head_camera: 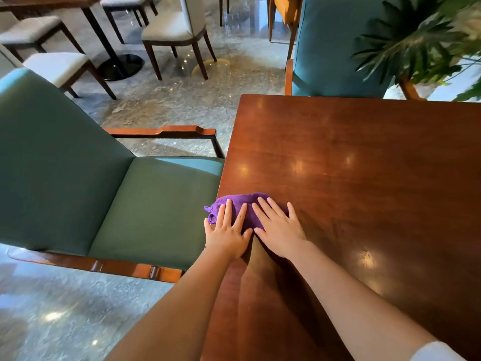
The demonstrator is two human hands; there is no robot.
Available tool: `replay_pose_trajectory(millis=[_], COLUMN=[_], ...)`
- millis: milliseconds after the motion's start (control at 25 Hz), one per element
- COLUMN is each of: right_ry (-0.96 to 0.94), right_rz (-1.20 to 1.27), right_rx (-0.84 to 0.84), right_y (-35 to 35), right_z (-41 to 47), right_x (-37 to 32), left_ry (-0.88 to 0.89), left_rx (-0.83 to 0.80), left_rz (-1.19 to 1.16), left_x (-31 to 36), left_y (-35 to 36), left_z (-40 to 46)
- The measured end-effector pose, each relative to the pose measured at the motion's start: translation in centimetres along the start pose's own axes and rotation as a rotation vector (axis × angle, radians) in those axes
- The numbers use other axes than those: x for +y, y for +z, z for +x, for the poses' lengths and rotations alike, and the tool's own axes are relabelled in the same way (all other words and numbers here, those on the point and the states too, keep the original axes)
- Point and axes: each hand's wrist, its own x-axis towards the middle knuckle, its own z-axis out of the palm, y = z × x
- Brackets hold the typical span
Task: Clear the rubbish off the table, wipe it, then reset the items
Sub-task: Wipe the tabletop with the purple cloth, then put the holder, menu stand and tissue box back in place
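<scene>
Wiping step. Left hand (226,234) and right hand (279,230) press flat, fingers spread, no closed grip, on purple cloth (240,204) at table (364,157) left edge. Next: likely sweep across remaining surface.

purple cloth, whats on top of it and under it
Both hands lie flat on the cloth: left hand and right hand, fingers spread. Under it is the table, near its left edge. Anything directly beneath the cloth is hidden.
</scene>
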Motion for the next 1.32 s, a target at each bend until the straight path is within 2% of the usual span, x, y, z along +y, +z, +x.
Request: replay_pose_trajectory(millis=[120,320,440,720,880,1120,1320], right_ry=[0.021,0.175,0.296,0.463,0.504,0.465,0.468], right_rz=[0.056,0.104,0.100,0.061,0.039,-0.016,0.023], right_rx=[0.011,0.075,0.145,0.292,0.350,0.403,0.531], right_y=[-2.6,-8.2,-10.7,-11.4,-10.6,-10.1,-10.1], right_z=[-2.1,-8.9,-14.4,-24.9,-29.1,-36.0,-40.3], right_x=[-0.6,-1.1,-0.7,3.6,9.4,20.4,27.9], left_ry=[0.051,0.222,0.349,0.575,0.574,0.515,0.463], left_rx=[-0.022,0.118,0.207,0.386,0.468,0.555,0.586], left_rz=[0.014,0.024,-0.024,0.084,0.024,-0.185,-0.219], left_x=[0.3,2.7,5.5,14.5,20.6,32.3,39.3], left_y=[-2.0,-6.7,-8.2,-7.8,-5.9,-0.5,3.5], left_z=[-1.4,-6.7,-9.9,-15.9,-16.5,-17.5,-17.9])
